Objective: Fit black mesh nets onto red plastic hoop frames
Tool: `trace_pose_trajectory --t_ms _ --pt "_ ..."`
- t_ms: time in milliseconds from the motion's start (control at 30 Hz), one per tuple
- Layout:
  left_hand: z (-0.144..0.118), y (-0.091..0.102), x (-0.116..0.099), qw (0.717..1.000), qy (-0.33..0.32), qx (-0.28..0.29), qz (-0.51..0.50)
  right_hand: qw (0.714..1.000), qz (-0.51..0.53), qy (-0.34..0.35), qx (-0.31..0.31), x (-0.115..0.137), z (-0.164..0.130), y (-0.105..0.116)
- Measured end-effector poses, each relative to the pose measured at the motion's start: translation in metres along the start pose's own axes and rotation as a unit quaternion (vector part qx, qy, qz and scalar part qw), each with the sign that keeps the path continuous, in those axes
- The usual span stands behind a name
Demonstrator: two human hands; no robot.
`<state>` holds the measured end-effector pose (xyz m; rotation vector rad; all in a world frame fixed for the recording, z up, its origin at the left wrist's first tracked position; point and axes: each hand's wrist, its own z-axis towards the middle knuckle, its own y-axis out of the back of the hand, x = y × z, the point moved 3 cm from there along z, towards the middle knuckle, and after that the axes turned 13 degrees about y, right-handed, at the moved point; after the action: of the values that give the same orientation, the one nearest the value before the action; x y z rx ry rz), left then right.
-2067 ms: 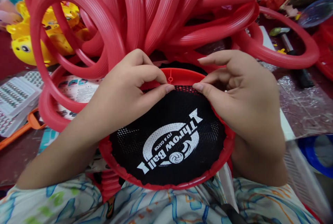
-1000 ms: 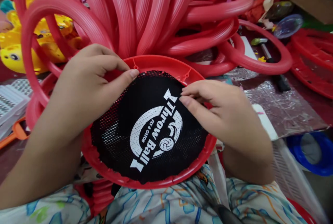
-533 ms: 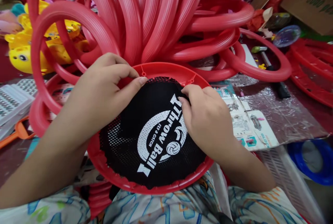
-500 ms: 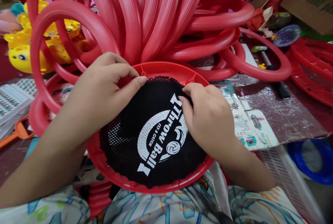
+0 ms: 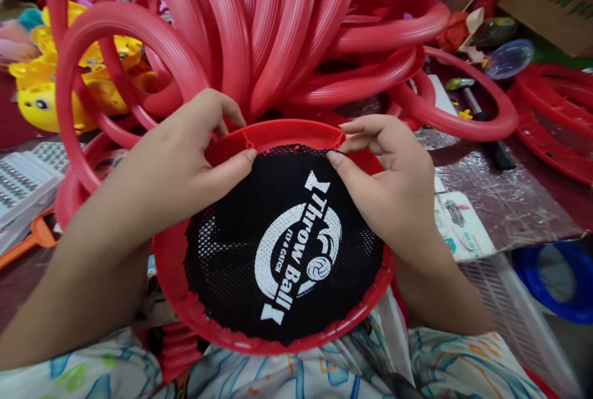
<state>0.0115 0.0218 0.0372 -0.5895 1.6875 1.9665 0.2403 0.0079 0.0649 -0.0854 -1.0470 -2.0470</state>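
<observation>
The round frame (image 5: pixel 176 275) lies near, on the person's lap, with the mesh net (image 5: pixel 278 251) inside it. The left hand (image 5: pixel 185 164) is on its far-left edge, the right hand (image 5: pixel 393 183) on its far-right edge. Behind stands a pile of rings (image 5: pixel 278 28). A hammer (image 5: pixel 467 99) lies far right.
</observation>
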Motion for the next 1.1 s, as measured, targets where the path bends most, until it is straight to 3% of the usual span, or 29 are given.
trace_pose_trajectory --t_ms 167,267,367,500,633,767,1100 --pt "0.003 0.002 0.010 0.984 -0.041 0.149 0.094 0.997 0.054 -0.006 0.047 -0.007 -0.001 -0.011" --pt "0.004 0.006 0.007 0.981 -0.069 0.144 0.114 0.995 0.083 -0.010 0.060 -0.007 0.000 -0.014" --pt "0.004 0.006 -0.007 0.983 -0.119 0.133 0.051 0.992 0.107 -0.001 0.062 -0.003 -0.001 -0.016" --pt "0.014 -0.007 -0.022 0.966 -0.188 0.171 -0.046 0.994 0.098 0.011 0.049 0.001 -0.002 -0.016" --pt "0.026 -0.015 -0.026 0.963 -0.158 0.197 -0.095 0.993 0.111 0.010 0.041 0.002 -0.002 -0.015" --pt "0.025 -0.013 -0.030 0.971 -0.113 0.180 -0.107 0.993 0.110 -0.002 0.042 0.004 -0.002 -0.013" --pt "0.010 -0.024 -0.033 0.989 -0.121 0.076 -0.042 0.996 0.072 -0.028 0.054 0.007 -0.002 -0.013"
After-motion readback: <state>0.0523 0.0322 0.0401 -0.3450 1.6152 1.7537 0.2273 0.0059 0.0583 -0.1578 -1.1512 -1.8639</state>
